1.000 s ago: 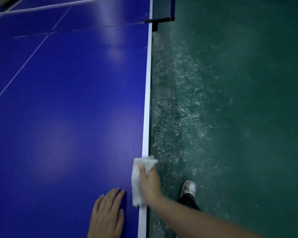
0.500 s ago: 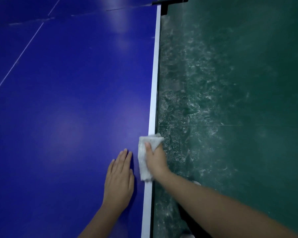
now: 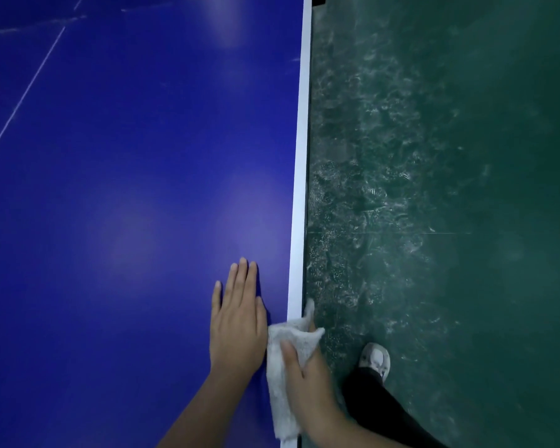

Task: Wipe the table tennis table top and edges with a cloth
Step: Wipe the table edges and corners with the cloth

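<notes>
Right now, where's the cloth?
Head view, bottom centre: the cloth lies over the white table edge, held by the right hand, just beside the flat left hand.

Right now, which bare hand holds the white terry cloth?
The right hand, gripping the white terry cloth at the white edge stripe; the left hand lies flat on the blue tabletop.

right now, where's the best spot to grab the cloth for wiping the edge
Probably at its middle, where the cloth lies folded over the white table edge. Come from the floor side, thumb on top and fingers wrapped down the side, much as the right hand grips it now.
</notes>
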The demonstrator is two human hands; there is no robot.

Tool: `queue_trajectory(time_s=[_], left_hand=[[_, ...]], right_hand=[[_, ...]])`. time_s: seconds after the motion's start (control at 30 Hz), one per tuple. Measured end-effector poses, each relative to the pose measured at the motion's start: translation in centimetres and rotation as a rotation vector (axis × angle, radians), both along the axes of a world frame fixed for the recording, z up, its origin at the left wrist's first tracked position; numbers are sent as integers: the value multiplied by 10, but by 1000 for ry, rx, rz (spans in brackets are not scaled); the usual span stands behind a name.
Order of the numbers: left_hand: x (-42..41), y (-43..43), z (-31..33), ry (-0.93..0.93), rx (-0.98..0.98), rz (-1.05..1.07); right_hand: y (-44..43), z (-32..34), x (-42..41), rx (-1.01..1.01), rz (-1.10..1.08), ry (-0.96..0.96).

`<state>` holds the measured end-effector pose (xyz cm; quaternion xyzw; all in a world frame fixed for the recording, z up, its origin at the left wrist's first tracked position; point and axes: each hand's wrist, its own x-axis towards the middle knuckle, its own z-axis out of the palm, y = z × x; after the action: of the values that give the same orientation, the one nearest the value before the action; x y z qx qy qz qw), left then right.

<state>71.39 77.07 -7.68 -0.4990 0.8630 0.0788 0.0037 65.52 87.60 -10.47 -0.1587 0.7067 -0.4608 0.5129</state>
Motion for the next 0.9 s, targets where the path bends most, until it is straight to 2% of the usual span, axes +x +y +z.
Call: queue_trajectory(time_s=[0.07, 0.17, 0.4, 0.53, 0.67, 0.9], left_hand=[[-1, 0, 1, -15, -7, 5], [-2, -1, 4, -25, -25, -4], [-4, -2, 4, -53, 12, 9], [-4, -2, 7, -53, 24, 13], [-4, -2, 10, -54, 38, 7], [-6, -2, 12, 53, 70, 16]], right_hand=[[-3, -1, -4, -23, -9, -37], [-40, 5, -27, -89, -42, 17], [-203, 15, -147, -83, 11, 89], [-253, 22, -180, -73, -8, 135], [-225, 18, -155, -81, -49, 157], [-86, 5, -62, -121, 13, 23]])
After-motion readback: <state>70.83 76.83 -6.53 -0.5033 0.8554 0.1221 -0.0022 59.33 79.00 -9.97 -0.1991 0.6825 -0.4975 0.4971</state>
